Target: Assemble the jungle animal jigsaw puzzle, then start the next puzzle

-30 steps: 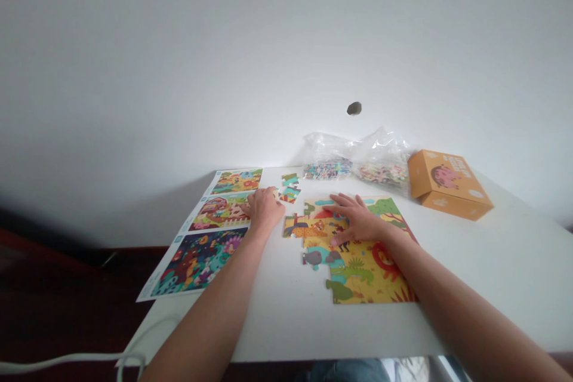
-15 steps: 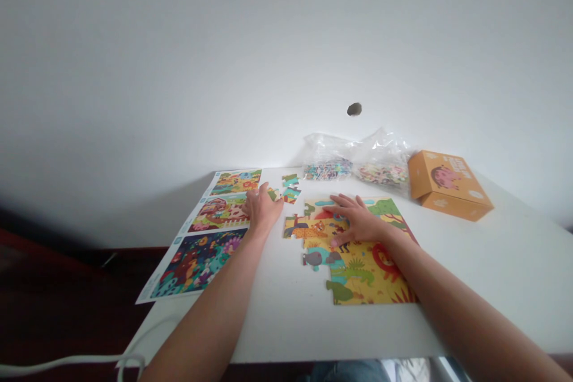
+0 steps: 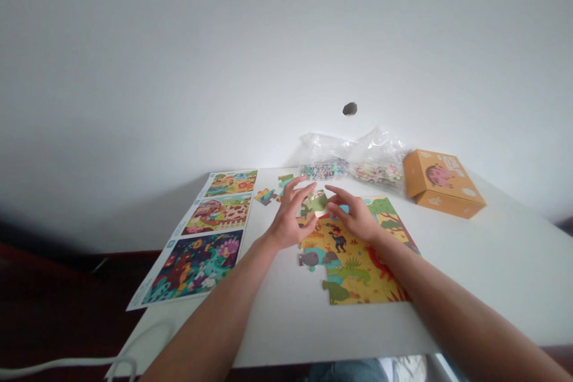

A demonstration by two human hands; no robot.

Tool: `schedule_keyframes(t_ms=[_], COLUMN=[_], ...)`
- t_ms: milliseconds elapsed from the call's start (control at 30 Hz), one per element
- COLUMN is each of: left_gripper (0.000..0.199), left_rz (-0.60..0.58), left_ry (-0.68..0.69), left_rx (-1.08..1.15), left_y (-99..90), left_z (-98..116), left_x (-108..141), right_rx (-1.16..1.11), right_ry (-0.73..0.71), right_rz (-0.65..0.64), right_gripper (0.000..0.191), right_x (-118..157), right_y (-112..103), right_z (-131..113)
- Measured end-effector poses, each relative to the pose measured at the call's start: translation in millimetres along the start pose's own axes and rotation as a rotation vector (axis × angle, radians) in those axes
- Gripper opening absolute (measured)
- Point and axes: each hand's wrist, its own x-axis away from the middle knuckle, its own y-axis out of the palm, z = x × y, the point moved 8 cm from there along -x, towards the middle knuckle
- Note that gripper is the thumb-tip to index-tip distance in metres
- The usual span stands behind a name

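A green puzzle piece point(image 3: 319, 202) is held up, slightly tilted, over the upper left of the partly assembled jigsaw puzzle point(image 3: 358, 277). My right hand point(image 3: 356, 218) pinches this piece at its right edge, with the index finger stretched out above. Just left of the piece is my left hand point(image 3: 290, 218), its fingers curved and apart with nothing visible between them. It partly covers the puzzle's left edge. Beyond it lie a few loose puzzle pieces point(image 3: 266, 196). The puzzle shows a crocodile, a hippo and a person in a hat; my right forearm hides part of the lion.
A sheet with three printed pictures point(image 3: 197, 262) lies at the left of the white table point(image 3: 277, 322). Against the wall sit plastic bags of pieces point(image 3: 376, 170), beside an orange box point(image 3: 443, 182). A white cable point(image 3: 67, 362) runs past the front left corner.
My left hand has moved right from the loose pieces to the puzzle. My right hand has lifted off the puzzle's surface and now pinches the green piece.
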Motion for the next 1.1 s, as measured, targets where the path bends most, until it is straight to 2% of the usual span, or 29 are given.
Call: schedule_keyframes(t_ms=[100,267,533,633,700,767,833,933,1000,1100], left_gripper=[0.073,0.062,0.051,0.038,0.024,0.018,0.02,0.027,0.031,0.04], left_rz=[-0.025,0.02,0.053,0.057,0.051,0.07,0.146,0.244,0.195,0.031], left_ry=[0.01,0.076,0.138,0.165,0.176,0.164,0.108,0.012,0.02,0.052], left_rx=[-0.018,-0.104,-0.096,-0.059,-0.046,-0.054,-0.072,-0.076,-0.044,0.023], left_y=[1.2,-0.1,1.4,1.6,2.1,-0.4,-8.6,-19.6,-15.0,4.2], left_z=[1,-1,-1,0,-1,-6,-14,-26,-25,-17], left_x=[-1,-6,-7,-7,-8,-9,-9,-7,-7,-7], right_rx=[-0.137,-0.241,-0.108,-0.106,-0.148,-0.176,-0.184,-0.197,-0.207,-0.227], right_ry=[0.029,0.044,0.04,-0.004,-0.013,-0.005,0.009,0.023,0.032,0.038], right_rz=[0.046,0.08,0.056,0.113,0.204,0.307,0.364,0.351,0.317,0.267], right_gripper=[0.059,0.066,0.065,0.066,0.067,0.065,0.061,0.06,0.061,0.06], right_x=[-1,-1,2,1,1,1,2,2,2,1], right_y=[1,0,1,-4,-11,-19,-24,-23,-20,-15], right_z=[5,11,9,11,16,22,25,25,23,17])
